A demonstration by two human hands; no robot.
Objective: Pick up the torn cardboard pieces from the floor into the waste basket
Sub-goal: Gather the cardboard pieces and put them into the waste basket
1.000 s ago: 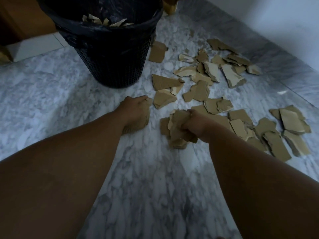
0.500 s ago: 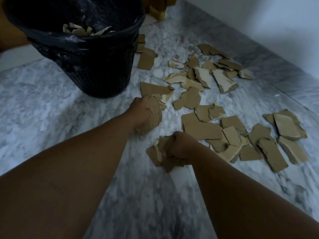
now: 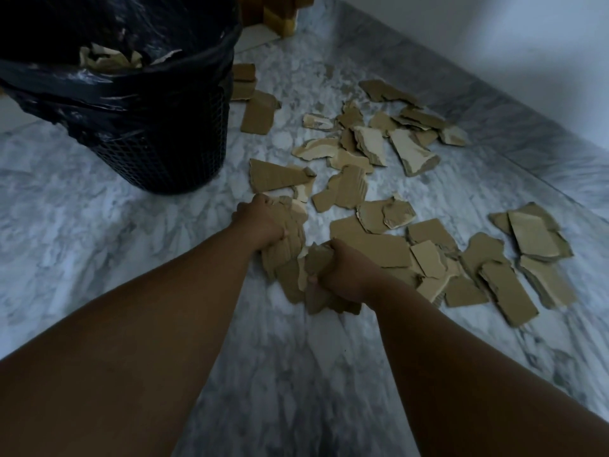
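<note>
Left hand (image 3: 260,222) grips a torn cardboard stack (image 3: 286,255), right hand (image 3: 346,275) clenches a cardboard wad (image 3: 316,263); I judge them bunched for one carry to the waste basket (image 3: 171,143).

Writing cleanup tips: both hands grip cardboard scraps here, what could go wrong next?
The left hand and right hand each grip a thick, ragged bundle of cardboard pieces; outer ones may slip out during the lift. The waste basket already holds scraps near its rim, so a big drop might spill over.
</note>
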